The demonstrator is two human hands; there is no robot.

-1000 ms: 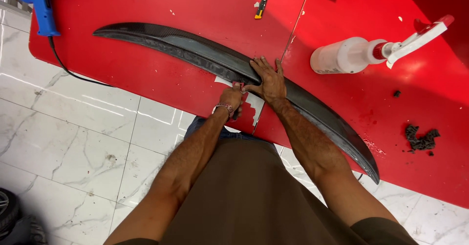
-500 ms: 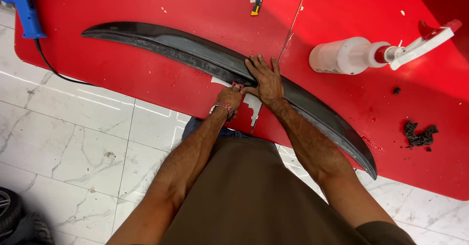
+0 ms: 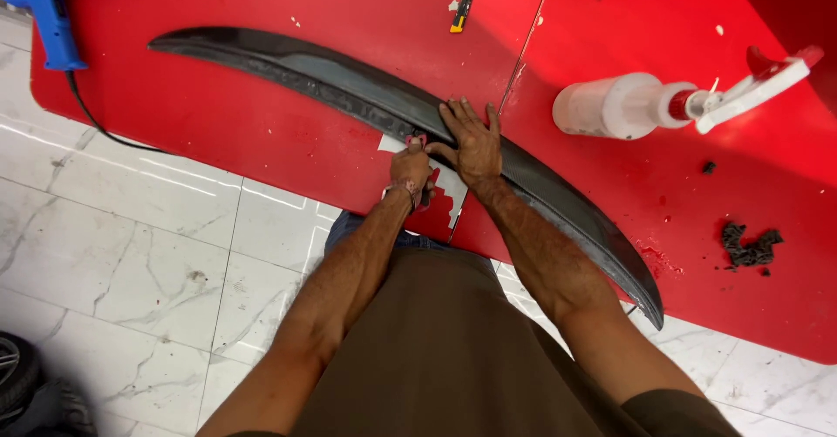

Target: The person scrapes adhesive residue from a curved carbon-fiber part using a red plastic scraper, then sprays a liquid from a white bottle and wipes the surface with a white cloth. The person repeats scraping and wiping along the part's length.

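A long, dark, curved car spoiler [image 3: 331,75] was laid across a red table [image 3: 261,132], running from the far left corner down to the near right edge. The right hand [image 3: 472,143] was pressed flat on the middle of the spoiler, palm down, with the fingers spread wide and nothing gripped. The left hand [image 3: 410,169] was held just beside it, at the near edge of the spoiler, with the fingers curled tightly round a small tool; what kind of tool could not be told, as only a little red showed at the hand. A patch of pale, scraped surface [image 3: 449,186] was seen on the table beneath that hand.

To the right of the spoiler, well apart from it, a white spray bottle [image 3: 623,106] was lain on its side. Beyond the spoiler's middle, a yellow-tipped utility knife [image 3: 464,1] was placed. A blue heat gun [image 3: 42,1] was set past the spoiler's left tip, at the table corner. A small heap of dark scrapings [image 3: 748,245] was left near the spoiler's right end.
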